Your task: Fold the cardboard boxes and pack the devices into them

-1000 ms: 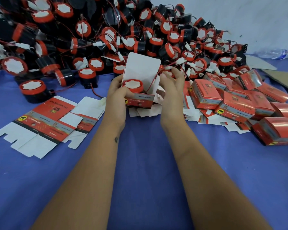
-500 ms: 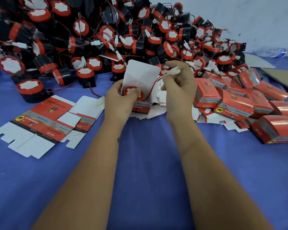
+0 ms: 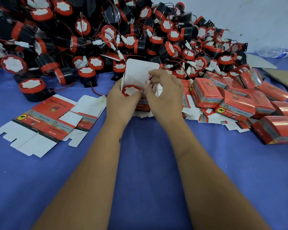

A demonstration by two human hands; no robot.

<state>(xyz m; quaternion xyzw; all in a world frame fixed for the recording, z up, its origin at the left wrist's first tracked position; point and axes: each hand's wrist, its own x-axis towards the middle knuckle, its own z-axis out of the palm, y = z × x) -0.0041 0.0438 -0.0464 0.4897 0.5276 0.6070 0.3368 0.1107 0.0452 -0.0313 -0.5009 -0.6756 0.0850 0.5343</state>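
Observation:
My left hand (image 3: 121, 103) grips an opened red-and-white cardboard box (image 3: 140, 70) with its white lid flap standing up. A black device with a red rim and white face (image 3: 131, 90) sits inside the box. My right hand (image 3: 165, 95) pinches the device's white plug (image 3: 148, 82) on its red wire just above the box opening. A large heap of the same devices (image 3: 106, 39) fills the far side of the blue table.
Flat unfolded box blanks (image 3: 40, 123) lie to the left on the blue table (image 3: 148, 163). Several closed red boxes (image 3: 236, 103) are piled to the right over more flat blanks. Brown cardboard sheets (image 3: 283, 77) and a plastic bottle (image 3: 276, 52) lie at the far right.
My right hand has come down and left from above the flap, bringing the plug and wire to the box opening. The device sits lower in the box.

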